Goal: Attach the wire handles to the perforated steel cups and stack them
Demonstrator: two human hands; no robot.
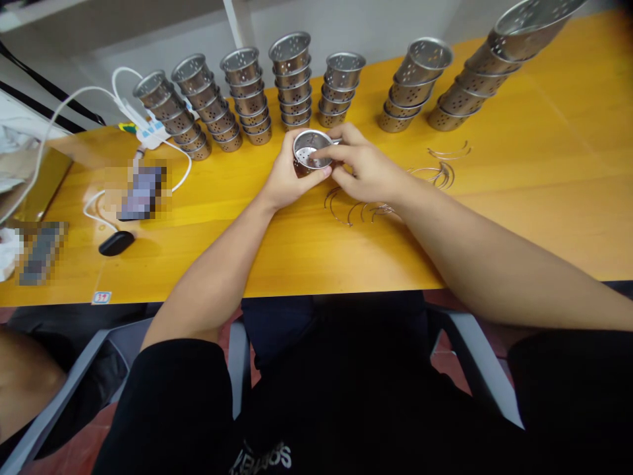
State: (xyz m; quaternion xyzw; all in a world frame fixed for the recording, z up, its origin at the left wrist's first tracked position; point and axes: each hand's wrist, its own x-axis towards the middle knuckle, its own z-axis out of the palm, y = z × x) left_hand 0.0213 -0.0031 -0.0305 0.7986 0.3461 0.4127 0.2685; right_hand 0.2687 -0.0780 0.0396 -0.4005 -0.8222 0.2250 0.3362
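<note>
My left hand (289,173) is wrapped round a small perforated metal cup (307,144), held above the table with its mouth tilted toward me. At the cup's right rim is my right hand (363,165), its index finger reaching into the mouth and its other fingers bent at the outer side. A short piece of metal shows between the cup's rim and the right fingers; I cannot make out whether it is a wire. Several thin curved wires (383,210) lie under and beside my right forearm, with more curved wires (438,175) to the right.
Stacks of perforated cups (291,86) line the back of the yellow table (316,264), with leaning stacks (465,86) at the right. On the left lie a power strip (152,134) with white cables, a blurred phone (143,192) and a black oval object (117,243). Another person's limb (24,382) shows at lower left.
</note>
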